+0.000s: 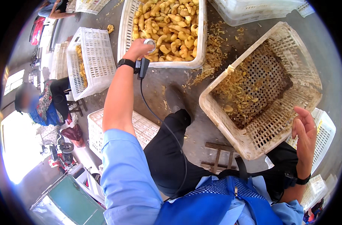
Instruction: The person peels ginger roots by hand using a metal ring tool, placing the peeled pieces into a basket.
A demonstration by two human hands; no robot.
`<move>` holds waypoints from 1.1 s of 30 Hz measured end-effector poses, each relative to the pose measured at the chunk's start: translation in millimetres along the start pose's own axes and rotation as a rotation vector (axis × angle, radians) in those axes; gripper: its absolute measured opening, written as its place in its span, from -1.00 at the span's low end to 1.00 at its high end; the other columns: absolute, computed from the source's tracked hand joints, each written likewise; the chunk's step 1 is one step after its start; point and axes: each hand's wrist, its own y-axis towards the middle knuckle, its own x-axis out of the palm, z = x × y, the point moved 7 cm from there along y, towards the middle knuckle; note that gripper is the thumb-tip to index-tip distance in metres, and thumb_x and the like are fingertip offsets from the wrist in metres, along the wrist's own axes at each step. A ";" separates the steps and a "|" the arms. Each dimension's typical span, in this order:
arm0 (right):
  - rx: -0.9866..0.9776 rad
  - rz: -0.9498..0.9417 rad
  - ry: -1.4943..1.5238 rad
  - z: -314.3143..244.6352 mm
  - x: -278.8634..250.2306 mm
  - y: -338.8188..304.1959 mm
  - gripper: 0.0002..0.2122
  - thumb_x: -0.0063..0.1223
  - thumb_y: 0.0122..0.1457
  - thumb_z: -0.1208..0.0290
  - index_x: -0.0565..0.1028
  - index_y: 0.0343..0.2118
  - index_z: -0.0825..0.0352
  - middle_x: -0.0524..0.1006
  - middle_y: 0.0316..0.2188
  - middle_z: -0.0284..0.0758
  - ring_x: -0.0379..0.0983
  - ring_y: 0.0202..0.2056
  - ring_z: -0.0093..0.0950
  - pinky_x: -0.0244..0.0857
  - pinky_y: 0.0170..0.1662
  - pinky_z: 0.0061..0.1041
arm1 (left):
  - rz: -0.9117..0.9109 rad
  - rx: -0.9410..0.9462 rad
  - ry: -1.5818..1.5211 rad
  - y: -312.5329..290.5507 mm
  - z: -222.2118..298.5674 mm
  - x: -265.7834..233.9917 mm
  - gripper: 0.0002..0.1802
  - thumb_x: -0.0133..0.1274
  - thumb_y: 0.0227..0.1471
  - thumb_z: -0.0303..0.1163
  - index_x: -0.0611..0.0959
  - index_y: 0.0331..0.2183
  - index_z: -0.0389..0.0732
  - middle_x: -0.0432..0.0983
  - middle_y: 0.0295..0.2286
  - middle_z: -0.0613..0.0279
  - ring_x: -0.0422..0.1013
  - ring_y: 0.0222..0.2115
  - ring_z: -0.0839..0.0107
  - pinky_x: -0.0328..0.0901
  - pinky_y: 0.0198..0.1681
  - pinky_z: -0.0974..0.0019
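My left hand [140,48] reaches out over the near left corner of a white plastic crate [125,33] full of peeled yellow ginger [171,28]. Its fingers are closed on a small round silver-rimmed object [150,42], whose exact kind I cannot make out. My right hand [306,126] is raised beside the right side of a dirty, tilted crate [305,92]. Its fingers are partly bent and apart, with nothing visible in them. Ginger peelings [231,92] and dark dirt coat the inside of that crate.
Peel scraps [215,48] litter the floor between the crates. A stool [218,152] stands below the dirty crate. Another white crate [94,56] with ginger is at the left, near a seated person [47,99]. A cable [171,133] runs from my left wrist across my leg.
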 end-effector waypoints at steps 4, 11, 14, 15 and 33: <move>-0.020 -0.072 -0.012 -0.2 9.8 7.8 -0.67 -0.02 0.25 0.41 0.41 0.05 0.39 0.28 -0.52 -0.55 0.18 -0.50 -0.74 0.08 -0.43 -0.73 | -0.083 0.040 0.212 19.8 -14.9 -6.2 -0.60 0.20 -0.11 -0.16 0.67 -0.24 -0.23 0.58 -0.41 0.24 0.46 -0.47 0.45 0.35 -0.41 0.34; -0.008 -0.104 -0.043 0.5 20.1 13.7 -0.68 -0.05 0.26 0.44 0.40 0.06 0.39 0.27 -0.52 -0.55 0.19 -0.51 -0.76 0.10 -0.45 -0.74 | -0.184 -0.102 0.393 19.4 -32.5 2.2 -0.54 0.19 -0.14 -0.09 0.67 -0.24 -0.24 0.58 -0.41 0.22 0.47 -0.45 0.40 0.28 -0.46 0.30; -0.022 -0.118 -0.064 0.5 22.0 15.0 -0.68 -0.04 0.26 0.44 0.40 0.06 0.38 0.28 -0.51 -0.55 0.19 -0.51 -0.76 0.09 -0.45 -0.74 | -0.258 -0.101 0.359 22.8 -36.2 8.8 -0.53 0.19 -0.15 -0.10 0.66 -0.23 -0.23 0.58 -0.39 0.22 0.50 -0.43 0.40 0.27 -0.48 0.34; -0.026 -0.126 -0.066 -0.2 23.2 15.1 -0.68 -0.04 0.26 0.44 0.40 0.07 0.37 0.28 -0.51 -0.55 0.18 -0.50 -0.76 0.09 -0.45 -0.74 | -0.286 -0.087 0.343 24.2 -38.0 11.8 -0.52 0.19 -0.16 -0.10 0.66 -0.23 -0.23 0.58 -0.38 0.22 0.51 -0.43 0.40 0.26 -0.49 0.35; 0.005 -0.157 -0.188 -5.0 31.0 4.0 -0.70 0.00 0.19 0.59 0.44 0.01 0.41 0.31 -0.45 -0.53 0.22 -0.41 -0.72 0.15 -0.30 -0.71 | -0.273 -0.087 -0.105 12.1 -23.7 17.5 -0.55 0.19 0.01 -0.16 0.58 -0.10 -0.21 0.62 -0.31 0.24 0.60 -0.31 0.43 0.36 -0.47 0.45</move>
